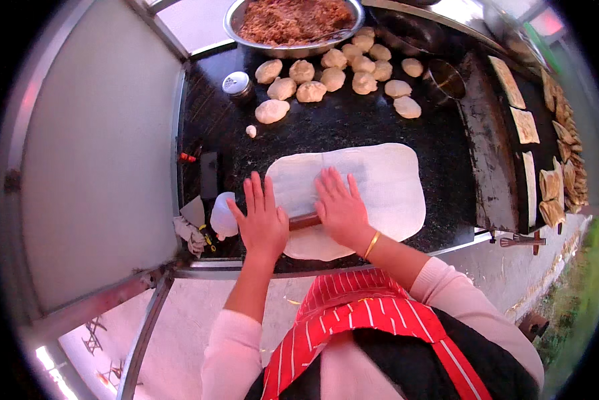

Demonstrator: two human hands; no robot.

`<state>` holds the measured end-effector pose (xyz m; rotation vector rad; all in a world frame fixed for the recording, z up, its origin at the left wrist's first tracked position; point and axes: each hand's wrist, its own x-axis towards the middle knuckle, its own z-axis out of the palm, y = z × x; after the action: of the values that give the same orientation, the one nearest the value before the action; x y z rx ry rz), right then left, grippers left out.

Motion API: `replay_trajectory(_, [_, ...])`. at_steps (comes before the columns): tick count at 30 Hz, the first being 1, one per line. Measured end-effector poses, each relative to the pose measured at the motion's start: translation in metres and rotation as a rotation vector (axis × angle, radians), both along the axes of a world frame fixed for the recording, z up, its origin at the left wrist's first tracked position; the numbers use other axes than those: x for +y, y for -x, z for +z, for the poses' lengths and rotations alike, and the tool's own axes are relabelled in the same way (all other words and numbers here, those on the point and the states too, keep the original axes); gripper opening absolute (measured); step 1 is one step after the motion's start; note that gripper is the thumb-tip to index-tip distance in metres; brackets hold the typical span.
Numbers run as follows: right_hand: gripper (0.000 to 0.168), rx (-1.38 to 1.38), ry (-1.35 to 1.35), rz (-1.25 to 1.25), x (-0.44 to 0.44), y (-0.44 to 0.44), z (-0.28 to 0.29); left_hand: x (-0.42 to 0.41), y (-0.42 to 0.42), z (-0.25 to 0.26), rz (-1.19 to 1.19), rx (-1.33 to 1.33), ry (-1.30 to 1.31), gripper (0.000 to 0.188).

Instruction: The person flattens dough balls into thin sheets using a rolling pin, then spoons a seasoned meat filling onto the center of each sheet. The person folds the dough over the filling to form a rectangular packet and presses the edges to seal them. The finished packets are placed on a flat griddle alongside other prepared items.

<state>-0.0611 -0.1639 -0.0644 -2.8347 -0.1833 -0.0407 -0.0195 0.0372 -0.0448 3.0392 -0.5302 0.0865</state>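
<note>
A wide, thin sheet of dough point(389, 195) lies flat on the black stone counter point(329, 130) before me. Across its near left part lies a wooden rolling pin point(304, 221), mostly covered by my hands. My left hand point(265, 225) is at the sheet's left edge, palm down over the pin's left end, fingers spread and pointing away from me. Over the pin's right part, my right hand point(342, 212) lies palm down on the sheet, fingers extended. Neither hand curls round the pin. Farther back sit several dough balls point(311, 92), and a small dough scrap point(251, 131) lies near them.
A steel bowl of reddish filling point(294, 47) stands at the back. Left are a shaker point(237, 84), a white plastic container point(224, 215) and a cloth point(189, 235). A metal cup point(445, 80) stands near the griddle point(514, 165) with flatbreads point(524, 126) at right.
</note>
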Motion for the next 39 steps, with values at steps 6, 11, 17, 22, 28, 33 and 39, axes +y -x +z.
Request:
replay_trajectory(6, [0.055, -0.026, -0.137, 0.235, 0.006, 0.101, 0.0, 0.034, 0.111, 0.001, -0.12, 0.064, 0.039, 0.054])
replay_trajectory(11, [0.058, -0.085, -0.167, 0.295, -0.016, 0.109, -0.008, 0.04, 0.126, 0.001, -0.162, 0.15, 0.308, 0.052])
replay_trajectory(17, [0.039, -0.261, -0.148, -0.132, -0.124, 0.019, -0.015, -0.009, 0.082, 0.029, -0.073, -0.099, 0.377, 0.06])
replay_trajectory(22, [0.038, -0.193, -0.119, -0.147, -0.186, -0.055, -0.012, -0.019, 0.1, 0.022, -0.061, 0.044, 0.37, 0.056])
replay_trajectory(28, [0.028, -0.621, -0.257, -0.179, -0.186, -0.191, 0.089, -0.019, 0.119, 0.019, 0.235, 0.074, 0.389, 0.045])
replay_trajectory(33, [0.019, -0.365, 0.19, -0.092, -0.171, -0.313, 0.084, -0.02, 0.104, 0.023, 0.329, 0.05, 0.455, 0.039])
replay_trajectory(39, [0.017, -0.117, 0.291, 0.163, -0.162, -0.372, 0.079, -0.021, 0.108, 0.033, 0.444, -0.001, 0.485, 0.033])
